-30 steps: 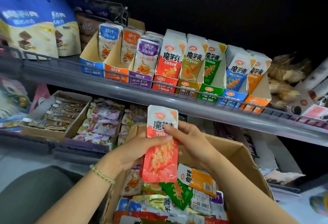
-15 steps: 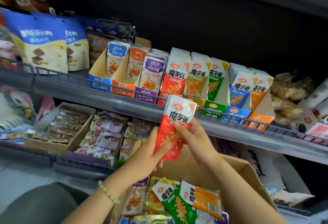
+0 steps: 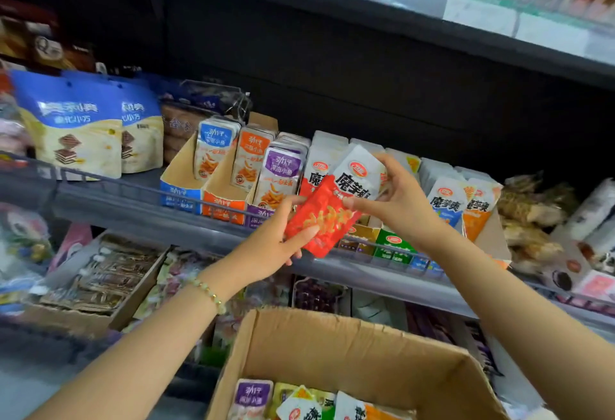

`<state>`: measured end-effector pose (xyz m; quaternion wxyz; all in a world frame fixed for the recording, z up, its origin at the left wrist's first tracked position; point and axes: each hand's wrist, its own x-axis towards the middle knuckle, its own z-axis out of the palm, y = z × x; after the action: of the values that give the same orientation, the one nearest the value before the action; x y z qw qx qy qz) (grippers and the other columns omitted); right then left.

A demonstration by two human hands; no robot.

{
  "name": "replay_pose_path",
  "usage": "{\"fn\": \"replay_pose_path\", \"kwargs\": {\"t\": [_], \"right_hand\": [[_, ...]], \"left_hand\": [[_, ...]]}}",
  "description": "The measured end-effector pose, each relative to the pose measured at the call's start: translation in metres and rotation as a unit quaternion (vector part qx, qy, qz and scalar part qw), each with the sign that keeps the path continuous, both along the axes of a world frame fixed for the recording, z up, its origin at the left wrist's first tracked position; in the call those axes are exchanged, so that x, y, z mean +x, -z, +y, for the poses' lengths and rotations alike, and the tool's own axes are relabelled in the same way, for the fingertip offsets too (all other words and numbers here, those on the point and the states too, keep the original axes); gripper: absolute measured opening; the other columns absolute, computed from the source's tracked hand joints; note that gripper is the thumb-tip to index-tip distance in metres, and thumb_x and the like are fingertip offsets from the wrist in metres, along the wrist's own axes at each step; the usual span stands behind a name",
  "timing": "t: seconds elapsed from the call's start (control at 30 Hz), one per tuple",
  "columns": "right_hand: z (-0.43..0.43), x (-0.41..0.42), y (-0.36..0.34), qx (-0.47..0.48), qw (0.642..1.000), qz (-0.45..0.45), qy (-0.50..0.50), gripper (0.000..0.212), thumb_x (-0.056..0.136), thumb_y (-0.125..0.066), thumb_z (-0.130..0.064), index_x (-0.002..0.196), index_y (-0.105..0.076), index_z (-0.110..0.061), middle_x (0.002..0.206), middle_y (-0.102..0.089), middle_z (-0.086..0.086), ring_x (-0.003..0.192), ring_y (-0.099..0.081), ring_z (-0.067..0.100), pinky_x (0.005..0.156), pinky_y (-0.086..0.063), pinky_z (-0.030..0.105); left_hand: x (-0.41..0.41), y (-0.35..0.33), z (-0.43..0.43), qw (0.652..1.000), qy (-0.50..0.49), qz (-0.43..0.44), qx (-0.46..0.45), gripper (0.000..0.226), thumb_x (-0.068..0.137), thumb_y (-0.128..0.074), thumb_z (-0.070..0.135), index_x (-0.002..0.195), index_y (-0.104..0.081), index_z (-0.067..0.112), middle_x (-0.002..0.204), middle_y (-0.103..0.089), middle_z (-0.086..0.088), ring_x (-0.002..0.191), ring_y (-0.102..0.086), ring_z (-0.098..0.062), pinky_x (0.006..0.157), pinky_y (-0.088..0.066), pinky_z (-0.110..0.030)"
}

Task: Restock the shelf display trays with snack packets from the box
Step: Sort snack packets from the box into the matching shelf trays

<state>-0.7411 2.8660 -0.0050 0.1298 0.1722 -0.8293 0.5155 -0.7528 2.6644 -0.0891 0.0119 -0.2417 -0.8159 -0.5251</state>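
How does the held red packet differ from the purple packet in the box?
The red packet is gripped in the air by the left hand and right hand; the purple packet lies in the box. The red packet is tilted; the purple packet sits straight. Both have white tops.

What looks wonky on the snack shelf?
Only the red packet: it hangs tilted in front of the trays, gripped by the left hand and right hand, while shelved packets stand upright in rows.
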Motion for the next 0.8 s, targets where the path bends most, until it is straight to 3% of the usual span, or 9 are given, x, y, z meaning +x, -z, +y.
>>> {"fn": "replay_pose_path", "kwargs": {"t": [0.07,0.13,0.27,0.4,0.5,0.7,0.8], "right_hand": [[0.004,-0.014,-0.007,-0.046,0.998,0.021,0.04,0.057,0.074,-0.079,-0.005,0.121,-0.049,-0.019,0.107,-0.066,0.003,0.09,-0.069,0.012,0.068,-0.059,0.027],[0.009,-0.027,-0.012,-0.073,0.993,0.048,0.076,0.056,0.075,-0.078,-0.005,0.12,-0.048,-0.02,0.108,-0.064,0.001,0.091,-0.067,0.008,0.068,-0.057,0.02],[0.01,-0.046,-0.012,-0.004,0.993,0.075,0.095,0.056,0.077,-0.079,-0.01,0.118,-0.045,-0.026,0.109,-0.062,-0.003,0.096,-0.065,0.007,0.072,-0.058,0.023],[-0.005,-0.054,-0.013,0.161,0.982,0.085,0.057,0.065,0.078,-0.078,-0.012,0.128,-0.042,-0.031,0.105,-0.057,-0.016,0.094,-0.064,0.006,0.073,-0.057,0.023],[-0.017,-0.057,-0.013,0.263,0.961,0.086,0.022,0.078,0.08,-0.076,-0.012,0.141,-0.033,-0.034,0.115,-0.058,-0.008,0.097,-0.064,0.01,0.077,-0.057,0.028],[-0.021,-0.063,0.005,0.314,0.945,0.072,0.054,0.078,0.079,-0.077,-0.018,0.144,-0.036,-0.029,0.135,-0.055,0.004,0.121,-0.053,0.022,0.1,-0.047,0.038],[-0.021,-0.065,0.008,0.33,0.939,0.064,0.074,0.082,0.08,-0.076,-0.022,0.147,-0.03,-0.033,0.139,-0.05,0.005,0.125,-0.049,0.023,0.1,-0.045,0.038]], "left_hand": [[-0.01,0.003,-0.004,0.992,-0.064,0.074,-0.074,0.069,0.092,-0.052,0.046,0.146,-0.014,0.028,0.146,-0.037,0.002,0.124,-0.046,-0.009,0.103,-0.042,-0.037],[-0.014,0.007,-0.008,0.971,-0.102,0.145,-0.158,0.072,0.093,-0.048,0.048,0.15,-0.012,0.023,0.153,-0.024,0.004,0.14,-0.025,-0.012,0.114,-0.028,-0.036],[-0.017,0.017,-0.008,0.929,-0.096,0.209,-0.289,0.063,0.096,-0.035,0.053,0.149,-0.02,0.024,0.152,-0.026,0.004,0.141,-0.018,-0.014,0.117,-0.014,-0.031],[-0.018,0.018,-0.009,0.925,-0.095,0.206,-0.307,0.066,0.095,-0.028,0.059,0.151,-0.016,0.025,0.152,-0.023,0.005,0.142,-0.016,-0.013,0.118,-0.01,-0.031],[-0.016,0.018,-0.009,0.921,-0.093,0.213,-0.313,0.074,0.089,-0.017,0.066,0.151,-0.013,0.026,0.151,-0.024,0.006,0.141,-0.017,-0.013,0.117,-0.01,-0.03],[-0.014,0.019,-0.009,0.926,-0.092,0.202,-0.307,0.074,0.09,-0.021,0.066,0.152,-0.01,0.026,0.152,-0.024,0.004,0.142,-0.016,-0.015,0.117,-0.009,-0.032],[-0.013,0.018,-0.007,0.925,-0.095,0.195,-0.311,0.066,0.097,-0.031,0.054,0.152,-0.008,0.026,0.154,-0.021,0.004,0.143,-0.013,-0.014,0.117,-0.007,-0.031]]}}
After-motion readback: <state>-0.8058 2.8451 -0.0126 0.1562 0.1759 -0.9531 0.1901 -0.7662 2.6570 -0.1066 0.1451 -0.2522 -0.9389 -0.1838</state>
